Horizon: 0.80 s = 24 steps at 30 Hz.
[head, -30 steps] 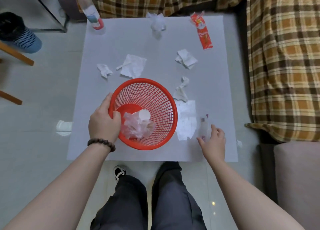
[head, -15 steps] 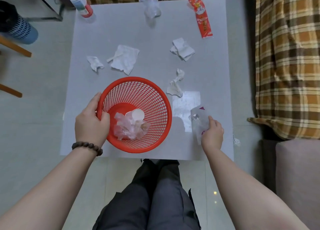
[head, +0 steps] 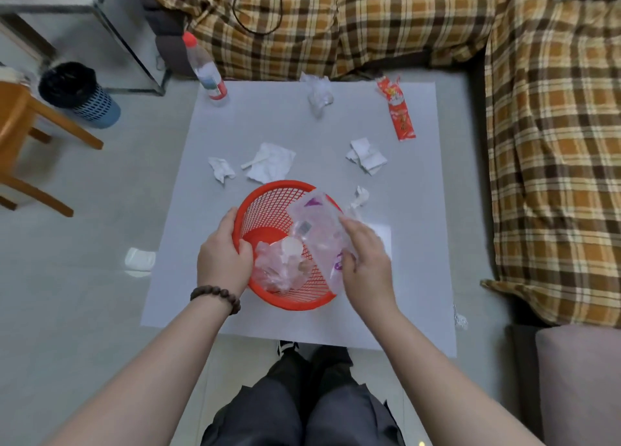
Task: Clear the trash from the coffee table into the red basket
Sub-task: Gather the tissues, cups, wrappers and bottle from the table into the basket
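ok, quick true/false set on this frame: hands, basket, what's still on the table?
1. The left hand grips the rim of the red basket. True.
2. The right hand is empty. False: it holds a clear plastic wrapper over the basket.
3. The basket is empty. False: crumpled plastic and a small white cup lie inside.
4. A red snack packet lies on the table's far right. True.
5. The bottle lies on its side. False: it stands upright at the far left corner.

Left hand [head: 223, 263] gripping red basket [head: 268, 203] rim, right hand [head: 364, 263] holding seemingly clear wrapper [head: 317, 225] above it
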Motion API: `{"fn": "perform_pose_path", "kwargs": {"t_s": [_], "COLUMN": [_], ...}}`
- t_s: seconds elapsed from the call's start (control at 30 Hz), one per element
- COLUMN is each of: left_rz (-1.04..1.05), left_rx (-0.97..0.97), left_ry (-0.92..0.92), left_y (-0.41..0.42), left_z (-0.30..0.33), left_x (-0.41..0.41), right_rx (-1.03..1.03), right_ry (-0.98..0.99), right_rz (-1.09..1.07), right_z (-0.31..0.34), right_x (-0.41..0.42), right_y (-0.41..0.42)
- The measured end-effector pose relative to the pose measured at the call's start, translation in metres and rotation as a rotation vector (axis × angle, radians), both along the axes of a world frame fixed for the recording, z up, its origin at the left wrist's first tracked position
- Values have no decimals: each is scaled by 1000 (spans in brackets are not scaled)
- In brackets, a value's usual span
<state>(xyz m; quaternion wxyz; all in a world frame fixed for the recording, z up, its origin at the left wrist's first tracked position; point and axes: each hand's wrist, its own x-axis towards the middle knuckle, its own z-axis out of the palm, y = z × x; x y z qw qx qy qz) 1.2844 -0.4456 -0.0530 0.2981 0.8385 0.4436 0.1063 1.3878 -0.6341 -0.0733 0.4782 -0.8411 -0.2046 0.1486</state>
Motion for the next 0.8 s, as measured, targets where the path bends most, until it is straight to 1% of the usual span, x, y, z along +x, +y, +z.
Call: {"fn": "perform_pose_path", "kwargs": {"t_s": [0.07, 0.17, 0.27, 0.37, 0.5, 0.63, 0.7, 0.8], "left_rz": [-52, -117, -130, -151, -162, -105, -84, -67], "left_rx": [-18, -25, -27, -15, 3, -21, -35, -26], "left_ry": [-26, -40, -46, -68, -78, -60, -47, -9], "left_y": [-4, -7, -4, 4, 18, 42, 55, 77], "left_z": [6, 16, 25, 32, 34, 30, 28, 23], "left_x": [1, 0, -2, -6, -13, -19, -21, -21], "right_rx": [-63, -165, -276, -433, -500, -505, -456, -339], "right_ry": [-9, -36, -28, -191, -295, -287, -259, -240], "right_rz": [128, 197, 304, 429, 513, 488, 449, 315], "right_z": [4, 0, -9, -16, -14, -5, 2, 11], "right_x": [-7, -12, -9, -8, -9, -10, -10, -3], "right_y": [19, 43, 62, 75, 97, 107, 107, 101]}}
